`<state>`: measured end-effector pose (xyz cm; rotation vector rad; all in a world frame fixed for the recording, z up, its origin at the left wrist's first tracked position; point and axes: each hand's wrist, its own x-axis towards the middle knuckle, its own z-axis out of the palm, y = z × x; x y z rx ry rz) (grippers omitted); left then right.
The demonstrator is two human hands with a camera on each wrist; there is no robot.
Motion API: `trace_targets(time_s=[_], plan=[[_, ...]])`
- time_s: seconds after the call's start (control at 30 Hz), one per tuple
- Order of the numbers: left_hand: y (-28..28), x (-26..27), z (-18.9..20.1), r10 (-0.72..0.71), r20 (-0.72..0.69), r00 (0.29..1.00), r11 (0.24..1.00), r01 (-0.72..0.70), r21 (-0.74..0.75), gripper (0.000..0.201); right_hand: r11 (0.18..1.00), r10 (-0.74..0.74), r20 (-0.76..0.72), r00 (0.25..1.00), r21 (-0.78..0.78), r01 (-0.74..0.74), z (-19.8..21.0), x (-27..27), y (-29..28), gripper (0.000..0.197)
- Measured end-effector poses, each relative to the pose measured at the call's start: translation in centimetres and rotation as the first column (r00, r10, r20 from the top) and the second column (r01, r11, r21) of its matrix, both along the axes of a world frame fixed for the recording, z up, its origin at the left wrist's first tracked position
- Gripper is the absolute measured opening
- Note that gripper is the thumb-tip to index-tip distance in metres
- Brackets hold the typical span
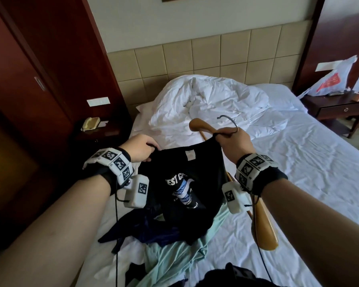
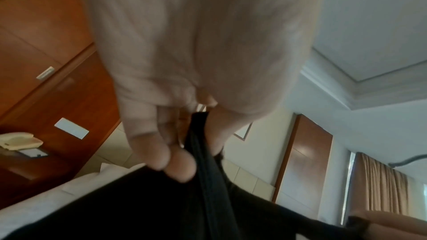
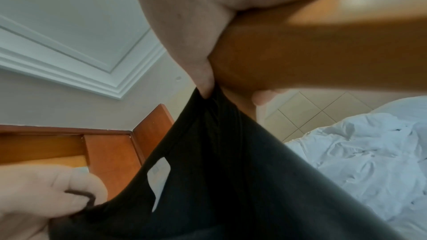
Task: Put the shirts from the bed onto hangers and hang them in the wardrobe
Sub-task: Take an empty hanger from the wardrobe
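1. The bed [image 1: 298,162] carries a crumpled white duvet [image 1: 205,100] bunched at its head end, against the tiled headboard [image 1: 195,56].
2. A dark wooden wardrobe [image 1: 29,79] stands along the bed's left side, with a cream telephone [image 1: 90,123] on the low shelf beside it.
3. A pale green garment [image 1: 174,255] lies spread on the foot end of the bed, with dark navy clothing [image 1: 153,230] heaped on top of it.
4. The black T-shirt [image 1: 187,183] with a white and blue print is held up above that heap, stretched between both hands by its neckline; its lower part hangs down onto the clothes on the bed. A white label shows inside the collar.
5. A wooden hanger [image 1: 203,126] with a metal hook is in the right hand [image 1: 234,146], held above the middle of the bed. A second wooden hanger [image 1: 263,230] hangs below the right wrist; what holds it there cannot be made out.
6. The right hand's grip is wrapped round the hanger's wooden body, and the thumb pinches the shirt's collar edge against the wood, as the right wrist view shows.
7. The left hand [image 1: 140,148] has its grip clamped on the other side of the collar: the left wrist view shows the black ribbed edge [image 2: 203,145] pinched between the curled fingers [image 2: 171,161] and the thumb.
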<state>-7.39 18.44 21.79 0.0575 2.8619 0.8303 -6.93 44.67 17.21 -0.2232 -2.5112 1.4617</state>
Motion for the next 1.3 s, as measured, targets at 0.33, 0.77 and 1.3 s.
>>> trace_targets(time_s=[0.33, 0.77, 1.3], plan=[[3.2, 0.7, -4.9, 0.089, -0.139, 0.986, 0.983, -0.064, 0.174, 0.013, 0.997, -0.052, -0.015, 0.999, -0.065, 0.051, -1.8, 1.4, 3.2, 0.014], [6.6, 2.5, -7.5, 0.208, -0.121, 0.971, 0.971, -0.19, 0.144, 0.01, 0.998, 0.004, 0.039, 0.999, -0.057, -0.002, -5.9, 1.1, 7.0, 0.013], [10.1, 7.0, -1.8, 0.407, -0.012, 0.913, 0.633, -0.272, 0.725, 0.022, 0.985, 0.172, 0.003, 0.985, 0.009, -0.172, -4.6, 1.2, 10.8, 0.009]])
